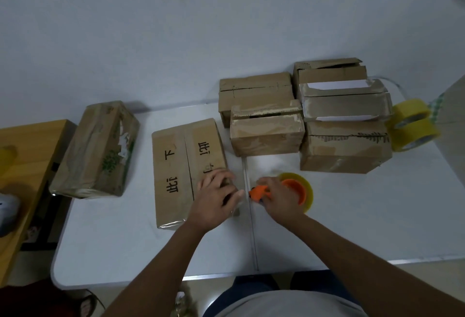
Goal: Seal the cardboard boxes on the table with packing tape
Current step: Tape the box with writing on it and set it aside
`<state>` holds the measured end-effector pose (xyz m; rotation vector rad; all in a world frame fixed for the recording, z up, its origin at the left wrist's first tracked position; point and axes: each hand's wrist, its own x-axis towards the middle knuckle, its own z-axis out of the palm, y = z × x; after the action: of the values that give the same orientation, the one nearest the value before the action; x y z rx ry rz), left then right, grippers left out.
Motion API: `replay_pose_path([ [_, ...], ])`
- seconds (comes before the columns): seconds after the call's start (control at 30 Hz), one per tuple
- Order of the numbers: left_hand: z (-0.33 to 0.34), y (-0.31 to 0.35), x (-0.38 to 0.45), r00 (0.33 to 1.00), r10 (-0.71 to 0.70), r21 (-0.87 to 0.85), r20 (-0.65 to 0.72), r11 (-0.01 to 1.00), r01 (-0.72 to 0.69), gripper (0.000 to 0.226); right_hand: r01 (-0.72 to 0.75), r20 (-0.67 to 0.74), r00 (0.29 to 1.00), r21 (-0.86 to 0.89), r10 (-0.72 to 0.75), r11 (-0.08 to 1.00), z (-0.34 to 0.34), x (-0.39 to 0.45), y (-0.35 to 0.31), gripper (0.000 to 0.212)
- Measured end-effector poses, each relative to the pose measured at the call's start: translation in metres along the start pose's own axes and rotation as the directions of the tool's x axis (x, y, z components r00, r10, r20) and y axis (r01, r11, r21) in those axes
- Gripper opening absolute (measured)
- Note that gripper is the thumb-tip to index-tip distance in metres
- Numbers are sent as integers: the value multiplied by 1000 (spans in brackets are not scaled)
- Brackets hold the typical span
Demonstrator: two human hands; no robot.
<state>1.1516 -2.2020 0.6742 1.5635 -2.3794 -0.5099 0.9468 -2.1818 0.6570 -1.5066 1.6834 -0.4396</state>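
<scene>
White tabletop (125,253) under dim light. Left hand (216,198) lies with fingers spread flat on the near right corner of a lettered cardboard box (181,165), flaps closed. Right hand (279,195) grips an orange tape dispenser (289,190) just beside it. Behind stand stacked boxes (314,115), some flaps ajar, contents hidden; spare tape rolls (412,125) at right.

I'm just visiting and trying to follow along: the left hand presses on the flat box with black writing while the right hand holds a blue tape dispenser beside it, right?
Nearly. The head view shows the tape dispenser is orange, not blue. The rest holds: the left hand presses on the flat box with black writing, and the right hand holds the dispenser beside it.
</scene>
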Motion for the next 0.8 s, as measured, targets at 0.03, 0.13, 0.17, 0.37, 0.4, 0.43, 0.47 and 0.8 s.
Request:
replay_pose_path([
  [0.03,0,1,0,1000,-8,1,0,1000,8,52,-106,139,988,262,71,959,4,-1,-13,38],
  [0.13,0,1,1,1000,-17,-7,-15,1000,17,52,-375,380,912,613,156,696,14,-3,-34,41],
  [0.17,0,0,1,1000,-18,-9,-19,1000,18,53,-393,390,906,623,167,676,14,-4,-35,38],
  [0.37,-1,-2,5,1000,-25,-35,1,999,25,57,-360,329,928,666,176,653,8,-10,-26,13],
  [0.4,-1,-2,5,1000,-23,-40,4,999,23,56,-353,311,933,676,184,647,7,-11,-26,12],
  [0.43,-1,-2,5,1000,-22,-49,1,999,22,54,-341,290,938,682,188,647,7,-11,-26,11],
  [0.47,-2,-2,6,1000,-25,-72,-5,997,24,49,-325,268,945,688,190,649,6,-12,-27,11],
  [0.8,-42,-45,-14,986,119,-82,118,991,-110,49,-217,146,976,631,160,745,3,-17,-29,15],
])
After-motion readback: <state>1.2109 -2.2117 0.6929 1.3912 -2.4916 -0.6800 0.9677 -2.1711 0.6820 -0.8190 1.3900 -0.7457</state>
